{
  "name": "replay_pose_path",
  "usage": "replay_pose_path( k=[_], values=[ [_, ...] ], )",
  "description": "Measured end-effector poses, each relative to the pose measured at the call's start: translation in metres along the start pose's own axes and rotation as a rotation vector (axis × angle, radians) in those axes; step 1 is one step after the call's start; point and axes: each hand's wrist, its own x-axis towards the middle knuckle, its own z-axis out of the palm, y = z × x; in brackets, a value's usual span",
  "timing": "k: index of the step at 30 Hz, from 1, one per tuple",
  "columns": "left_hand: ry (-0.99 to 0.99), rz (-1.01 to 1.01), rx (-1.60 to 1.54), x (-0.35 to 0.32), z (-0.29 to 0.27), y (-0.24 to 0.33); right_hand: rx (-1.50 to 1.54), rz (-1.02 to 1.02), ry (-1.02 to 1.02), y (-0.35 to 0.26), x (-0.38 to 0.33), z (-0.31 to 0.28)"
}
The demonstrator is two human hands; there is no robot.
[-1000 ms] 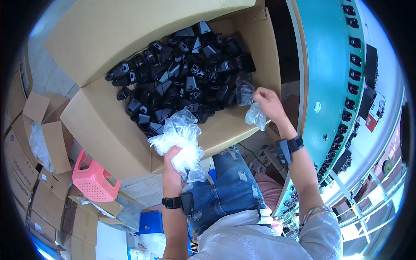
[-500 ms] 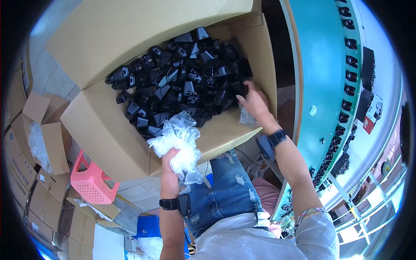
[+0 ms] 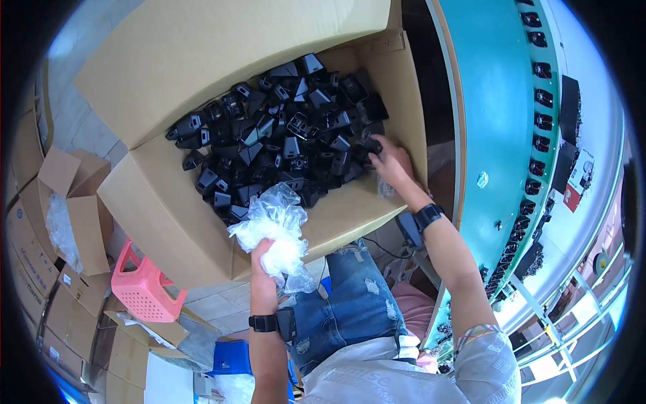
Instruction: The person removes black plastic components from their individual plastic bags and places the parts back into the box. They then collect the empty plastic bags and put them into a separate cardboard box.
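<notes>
A large open cardboard box (image 3: pixel 165 209) stands before me, heaped with black plastic housings (image 3: pixel 269 138). My left hand (image 3: pixel 262 254) is closed around a bunch of clear plastic bags (image 3: pixel 281 219) over the box's near edge. Inside the box, by its right wall, my right hand (image 3: pixel 394 163) has its thumb and fingers closed on a black plastic housing (image 3: pixel 371 145). Part of that piece is hidden by the fingers. Just below this hand, some clear plastic (image 3: pixel 385 188) lies in the box.
To the right runs a green-topped workbench (image 3: pixel 488 121) with a row of small black parts (image 3: pixel 543 99) along it. A pink plastic stool (image 3: pixel 147 289) stands at the left, near stacked cartons (image 3: pixel 70 310) and an open carton (image 3: pixel 87 222) with plastic inside. A blue bin (image 3: pixel 231 357) sits lower down.
My right hand has moved slightly down and its fingers have closed on a black housing. The left hand keeps its grip on the bags, shifted slightly.
</notes>
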Motion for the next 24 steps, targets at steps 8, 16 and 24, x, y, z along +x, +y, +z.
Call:
replay_pose_path(
  k=[8, 16, 24],
  values=[
    [0.141, -0.144, -0.229, 0.036, -0.042, -0.034, -0.39, -0.146, -0.029, 0.014, 0.047, 0.031],
    [0.127, -0.125, -0.191, 0.05, -0.051, -0.039, -0.115, -0.129, 0.068, 0.004, 0.019, 0.004],
    [0.116, -0.145, -0.152, 0.035, -0.019, -0.015, 0.326, -0.041, 0.099, -0.012, -0.005, -0.011]
  ],
)
